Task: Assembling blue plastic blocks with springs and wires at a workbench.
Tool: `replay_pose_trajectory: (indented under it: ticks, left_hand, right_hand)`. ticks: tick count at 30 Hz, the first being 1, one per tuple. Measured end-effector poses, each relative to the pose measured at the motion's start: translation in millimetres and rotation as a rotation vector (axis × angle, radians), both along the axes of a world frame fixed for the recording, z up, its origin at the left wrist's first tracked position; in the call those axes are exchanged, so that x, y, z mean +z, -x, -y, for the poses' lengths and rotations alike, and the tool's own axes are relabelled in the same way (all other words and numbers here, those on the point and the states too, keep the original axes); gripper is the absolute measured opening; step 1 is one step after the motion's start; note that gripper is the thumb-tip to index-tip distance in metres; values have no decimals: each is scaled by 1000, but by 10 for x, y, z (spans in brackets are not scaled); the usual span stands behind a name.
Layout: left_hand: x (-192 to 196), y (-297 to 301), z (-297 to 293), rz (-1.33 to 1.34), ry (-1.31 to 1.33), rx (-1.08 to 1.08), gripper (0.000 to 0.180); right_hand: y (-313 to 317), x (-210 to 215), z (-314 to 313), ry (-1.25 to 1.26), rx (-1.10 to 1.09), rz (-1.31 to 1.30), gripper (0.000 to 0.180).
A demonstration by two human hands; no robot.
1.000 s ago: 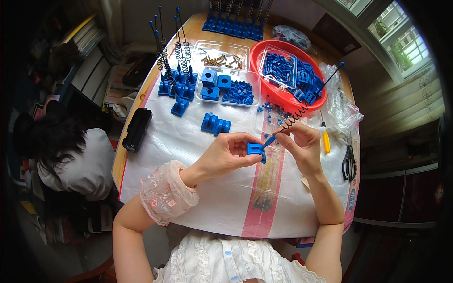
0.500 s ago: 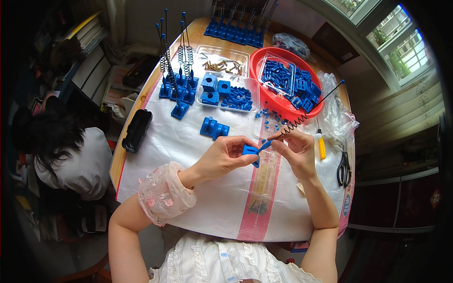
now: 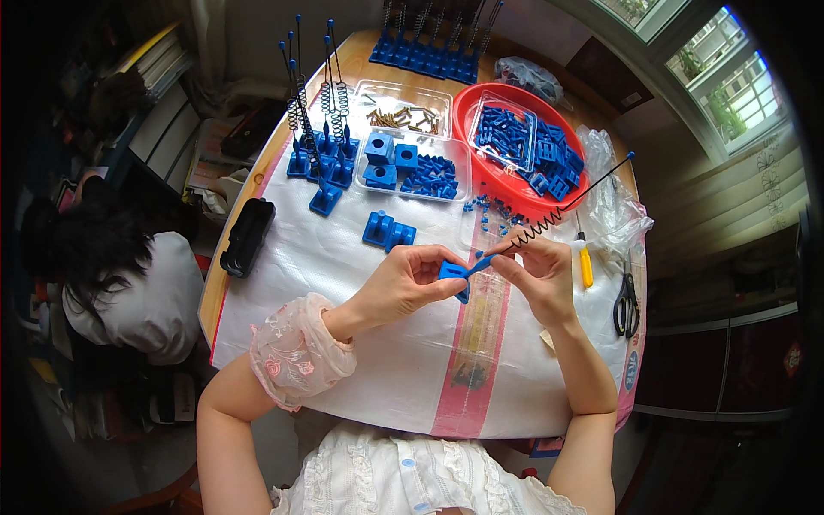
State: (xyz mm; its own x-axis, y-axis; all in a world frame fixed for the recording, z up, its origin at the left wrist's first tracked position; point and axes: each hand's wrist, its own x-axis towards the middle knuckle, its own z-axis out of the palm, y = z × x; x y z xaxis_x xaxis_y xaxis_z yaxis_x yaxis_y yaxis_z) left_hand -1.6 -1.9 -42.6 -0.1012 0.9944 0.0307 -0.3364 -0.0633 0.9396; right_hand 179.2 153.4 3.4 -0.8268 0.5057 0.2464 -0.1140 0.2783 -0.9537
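My left hand (image 3: pixel 421 279) is closed on a blue plastic bracket (image 3: pixel 452 271) with a slot in it, pinched between thumb and fingers. In my right hand (image 3: pixel 536 268) is a black spring rod (image 3: pixel 539 225), gripped at its blue plastic end (image 3: pixel 482 263). The rod's coil and blue-tipped shaft slant up to the right. The blue end meets the bracket's edge; whether it sits inside the slot is hidden by my fingers. Just beyond my left hand lie two joined blue brackets (image 3: pixel 389 232). Small blue bits (image 3: pixel 489 215) are scattered past my right hand.
Finished-looking spring rods on blue bases (image 3: pixel 326 159) stand at the left, with more (image 3: pixel 425 56) at the back. Clear trays hold brass screws (image 3: pixel 403 119) and blue parts (image 3: pixel 429 176). A red basin (image 3: pixel 468 99), yellow-handled screwdriver (image 3: pixel 586 266), scissors (image 3: pixel 627 309) and black case (image 3: pixel 247 239) lie around.
The spring rod's far tip has swung slightly to the right and down. Both hands keep nearly the same place and grip.
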Motion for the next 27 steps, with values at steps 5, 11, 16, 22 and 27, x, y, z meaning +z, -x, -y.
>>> replay_pose_trajectory:
  ticks: [5,11,16,22,27]
  left_hand:
    - [-12,2,-2,4,3,2,25]
    - [-21,4,-4,16,2,-3,25]
    - [9,17,3,8,43,-29,26]
    - [-14,4,-6,10,11,-20,28]
    - [-33,-9,-11,21,1,-23,30]
  right_hand:
    - [-1,8,-3,-9,8,5,15]
    - [0,18,10,-28,4,-1,14]
    - [-1,25,6,-89,2,-6,14]
    - [-4,46,25,-131,-16,-3,14]
    - [0,93,52,-233,-34,5,14]
